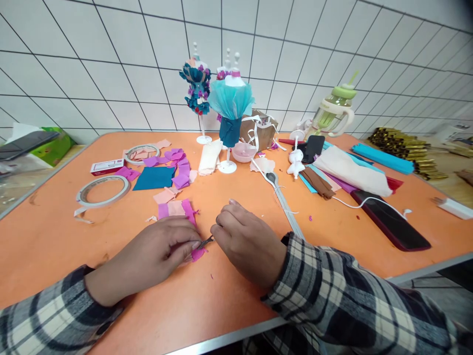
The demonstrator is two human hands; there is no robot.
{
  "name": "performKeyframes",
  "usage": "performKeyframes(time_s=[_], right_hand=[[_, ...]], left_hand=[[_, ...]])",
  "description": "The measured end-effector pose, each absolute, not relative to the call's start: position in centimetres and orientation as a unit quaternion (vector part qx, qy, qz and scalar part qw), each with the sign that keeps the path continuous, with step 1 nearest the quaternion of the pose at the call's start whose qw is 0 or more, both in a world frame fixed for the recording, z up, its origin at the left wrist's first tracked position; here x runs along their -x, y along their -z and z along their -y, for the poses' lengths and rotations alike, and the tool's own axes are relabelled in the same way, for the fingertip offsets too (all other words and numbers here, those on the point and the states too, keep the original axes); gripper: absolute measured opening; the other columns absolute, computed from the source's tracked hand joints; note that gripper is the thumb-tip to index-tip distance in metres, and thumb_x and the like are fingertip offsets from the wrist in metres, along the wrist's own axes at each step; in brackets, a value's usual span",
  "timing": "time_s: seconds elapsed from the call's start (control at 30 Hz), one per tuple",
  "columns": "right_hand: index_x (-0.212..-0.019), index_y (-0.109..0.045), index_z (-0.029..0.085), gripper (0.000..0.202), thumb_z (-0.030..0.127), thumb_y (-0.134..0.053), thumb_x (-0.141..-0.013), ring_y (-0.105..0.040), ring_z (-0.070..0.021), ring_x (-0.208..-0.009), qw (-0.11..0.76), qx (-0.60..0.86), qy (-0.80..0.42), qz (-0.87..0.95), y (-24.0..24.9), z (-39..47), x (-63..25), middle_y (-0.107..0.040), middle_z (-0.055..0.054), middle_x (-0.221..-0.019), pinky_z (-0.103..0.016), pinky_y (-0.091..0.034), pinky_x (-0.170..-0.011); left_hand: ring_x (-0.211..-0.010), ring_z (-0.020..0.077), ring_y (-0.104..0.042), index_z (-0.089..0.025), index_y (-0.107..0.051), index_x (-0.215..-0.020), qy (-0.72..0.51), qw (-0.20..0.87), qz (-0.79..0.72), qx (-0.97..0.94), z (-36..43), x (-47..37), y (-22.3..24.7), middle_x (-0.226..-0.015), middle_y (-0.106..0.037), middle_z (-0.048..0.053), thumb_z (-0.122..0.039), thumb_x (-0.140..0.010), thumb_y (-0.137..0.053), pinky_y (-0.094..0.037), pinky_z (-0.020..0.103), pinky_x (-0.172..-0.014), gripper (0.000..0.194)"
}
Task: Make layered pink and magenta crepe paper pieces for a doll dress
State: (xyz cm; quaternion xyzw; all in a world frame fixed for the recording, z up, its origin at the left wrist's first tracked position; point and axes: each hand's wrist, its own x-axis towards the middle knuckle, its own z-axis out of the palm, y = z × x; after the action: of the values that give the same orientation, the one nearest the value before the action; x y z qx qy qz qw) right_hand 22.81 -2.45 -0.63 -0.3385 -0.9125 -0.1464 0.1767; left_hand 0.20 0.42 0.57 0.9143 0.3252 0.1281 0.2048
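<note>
Low over the front of the table, my right hand [249, 241] is closed around small dark scissors [207, 241], whose handles are mostly hidden in my fingers. The blades point left to the fingertips of my left hand [158, 254]. That hand pinches a bit of magenta crepe paper [198, 254], largely covered by the fingers. Just beyond my left hand lie more magenta strips [189, 211] with a peach piece [175, 208]. A dark teal square of paper [154, 178] lies farther back.
Mini dress forms in paper outfits, one with a turquoise top [232, 98], stand at the back. Tape rolls [103, 191] and a small box [107, 166] lie left. To the right are a grey zipper-like strip [288, 212], folded papers [351, 167], a phone [391, 222] and a bottle [334, 111].
</note>
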Motion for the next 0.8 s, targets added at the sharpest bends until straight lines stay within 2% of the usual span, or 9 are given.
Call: performKeyframes(time_s=[0.13,0.33,0.57,0.7,0.8], right_hand=[[-0.088,-0.059,0.016,0.024,0.012,-0.039,-0.101,-0.055,-0.0229,-0.096,0.173,0.337,0.154,0.913,0.75,2.64,-22.59,-0.057,-0.008,-0.088,-0.041,-0.036,-0.118],[-0.088,-0.059,0.014,0.022,0.012,-0.040,-0.101,-0.055,-0.0243,-0.098,0.172,0.346,0.145,0.911,0.63,2.82,-22.67,-0.057,-0.009,-0.089,-0.042,-0.038,-0.115],[-0.091,-0.060,0.015,0.024,0.012,-0.038,-0.101,-0.055,-0.0228,-0.096,0.164,0.344,0.126,0.916,0.53,2.60,-22.87,-0.057,-0.007,-0.089,-0.042,-0.035,-0.119],[-0.088,-0.059,0.016,0.024,0.011,-0.039,-0.101,-0.055,-0.0234,-0.095,0.165,0.339,0.134,0.917,0.55,2.62,-22.68,-0.056,-0.007,-0.087,-0.041,-0.036,-0.118],[-0.087,-0.060,0.016,0.024,0.011,-0.040,-0.100,-0.055,-0.0229,-0.093,0.171,0.343,0.133,0.914,0.55,2.52,-22.77,-0.056,-0.006,-0.086,-0.041,-0.035,-0.119]], left_hand=[[-0.075,0.0188,-0.065,-0.020,-0.067,-0.074,-0.117,0.206,-0.349,-0.907,-0.32,-0.48,-0.20,-0.076,-0.072,0.004,-0.019,-0.093,-0.046,-0.050,0.030,-0.070,0.028],[-0.077,0.0206,-0.067,-0.019,-0.066,-0.073,-0.128,0.194,-0.385,-0.893,-0.16,-0.75,0.19,-0.078,-0.072,0.005,-0.028,-0.096,-0.049,-0.051,0.030,-0.069,0.030],[-0.094,0.0228,-0.069,-0.021,-0.072,-0.090,-0.141,0.198,-0.361,-0.900,0.03,-0.29,-0.07,-0.098,-0.076,0.007,-0.022,-0.094,-0.045,-0.055,0.034,-0.083,0.027],[-0.086,0.0218,-0.068,-0.022,-0.072,-0.085,-0.119,0.183,-0.375,-0.901,0.32,-0.38,-0.37,-0.090,-0.075,0.006,-0.022,-0.091,-0.047,-0.056,0.033,-0.078,0.025],[-0.074,0.0182,-0.069,-0.023,-0.071,-0.079,-0.130,0.167,-0.395,-0.894,0.44,-0.57,-0.44,-0.081,-0.074,0.002,-0.022,-0.084,-0.051,-0.055,0.027,-0.068,0.021]])
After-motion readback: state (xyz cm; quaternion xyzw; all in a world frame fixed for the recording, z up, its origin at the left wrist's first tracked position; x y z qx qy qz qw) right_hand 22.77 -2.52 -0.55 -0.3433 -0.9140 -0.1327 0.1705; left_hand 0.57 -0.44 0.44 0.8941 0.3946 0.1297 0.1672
